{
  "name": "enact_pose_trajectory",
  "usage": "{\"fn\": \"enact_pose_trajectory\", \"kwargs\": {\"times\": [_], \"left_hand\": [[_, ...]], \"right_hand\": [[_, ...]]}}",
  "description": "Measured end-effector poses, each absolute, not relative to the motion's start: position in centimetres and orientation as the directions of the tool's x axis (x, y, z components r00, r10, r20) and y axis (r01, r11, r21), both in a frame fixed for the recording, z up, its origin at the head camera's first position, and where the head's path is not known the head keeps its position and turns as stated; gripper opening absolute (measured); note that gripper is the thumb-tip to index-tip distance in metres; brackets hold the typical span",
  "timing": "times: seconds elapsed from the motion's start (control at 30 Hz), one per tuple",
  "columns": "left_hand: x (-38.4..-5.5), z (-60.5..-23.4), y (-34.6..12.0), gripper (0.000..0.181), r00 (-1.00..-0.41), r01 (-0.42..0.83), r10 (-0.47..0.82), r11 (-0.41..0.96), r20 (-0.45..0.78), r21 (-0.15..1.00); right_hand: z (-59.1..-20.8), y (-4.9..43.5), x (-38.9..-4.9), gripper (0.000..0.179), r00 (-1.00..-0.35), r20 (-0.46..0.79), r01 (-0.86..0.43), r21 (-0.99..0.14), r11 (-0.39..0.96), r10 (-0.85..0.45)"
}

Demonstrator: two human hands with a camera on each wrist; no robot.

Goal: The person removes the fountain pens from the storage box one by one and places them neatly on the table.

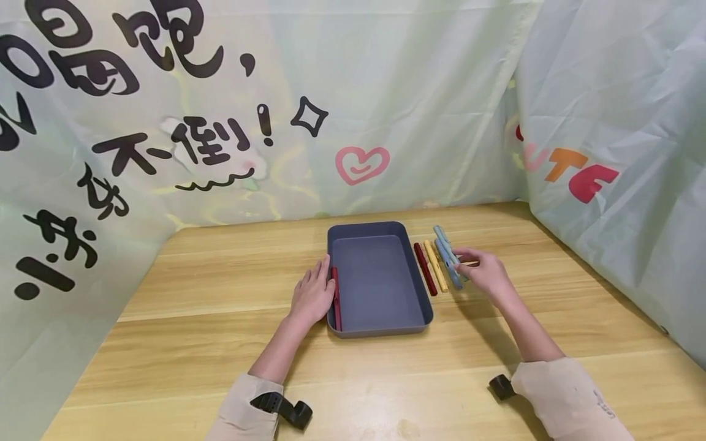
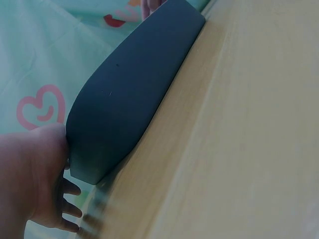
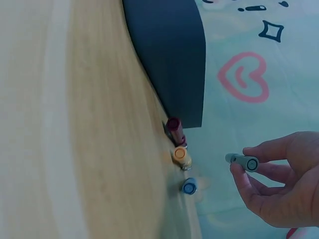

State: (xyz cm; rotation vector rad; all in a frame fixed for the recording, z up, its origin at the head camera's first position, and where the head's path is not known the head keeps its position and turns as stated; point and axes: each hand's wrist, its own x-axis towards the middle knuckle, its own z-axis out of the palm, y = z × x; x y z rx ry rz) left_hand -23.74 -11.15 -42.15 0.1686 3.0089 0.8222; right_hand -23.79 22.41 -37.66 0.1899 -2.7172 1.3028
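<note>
My right hand (image 1: pixel 487 273) pinches a pale blue-green pen (image 3: pixel 242 162) between thumb and fingers, tilted above the table. Under it in the head view lies a blue pen (image 1: pixel 448 263), with a yellow pen (image 1: pixel 436 265) and a dark red pen (image 1: pixel 425 269) beside it, side by side. My left hand (image 1: pixel 312 295) rests along the left wall of a dark grey rectangular tray (image 1: pixel 380 332), fingers extended and thumb at the rim. Inside the tray, a red pen (image 1: pixel 337 300) lies along that left wall, partly covered by the thumb.
The wooden table (image 1: pixel 220 282) is bounded at the back by a printed cloth (image 1: pixel 430 122) with lettering and a pink heart. Another cloth side (image 1: pixel 634 245) hangs along the right edge. Each sleeve carries a black wrist camera, the left camera (image 1: pixel 298 414) and the right camera (image 1: pixel 501 388).
</note>
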Motion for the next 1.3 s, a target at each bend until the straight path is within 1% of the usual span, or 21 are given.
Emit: {"fn": "enact_pose_trajectory", "kwargs": {"times": [0.27,0.57,0.83,1.13,1.3], "left_hand": [[-23.7,-42.2,-11.1,0.055,-0.995,0.091,0.104,0.854,0.004,0.511],[-23.8,-42.3,-11.3,0.056,-0.994,0.099,0.109,0.854,0.010,0.510],[-23.8,-42.4,-11.2,0.056,-0.994,0.100,0.110,0.856,0.010,0.508],[-23.8,-42.3,-11.2,0.056,-0.994,0.099,0.110,0.856,0.009,0.508],[-23.8,-42.3,-11.2,0.056,-0.994,0.103,0.110,0.858,0.016,0.503]], "right_hand": [[-38.4,23.3,-24.3,0.035,-0.983,0.181,-0.166,-0.754,0.636,-0.041],[-39.2,24.0,-24.8,0.036,-0.988,0.153,-0.133,-0.768,0.627,-0.022],[-40.4,24.6,-25.2,0.033,-0.989,0.147,-0.114,-0.765,0.634,0.000],[-40.9,24.7,-25.4,0.036,-0.996,0.089,-0.052,-0.767,0.640,0.026],[-41.2,24.5,-25.4,0.034,-0.993,0.109,-0.060,-0.741,0.669,0.033]]}}
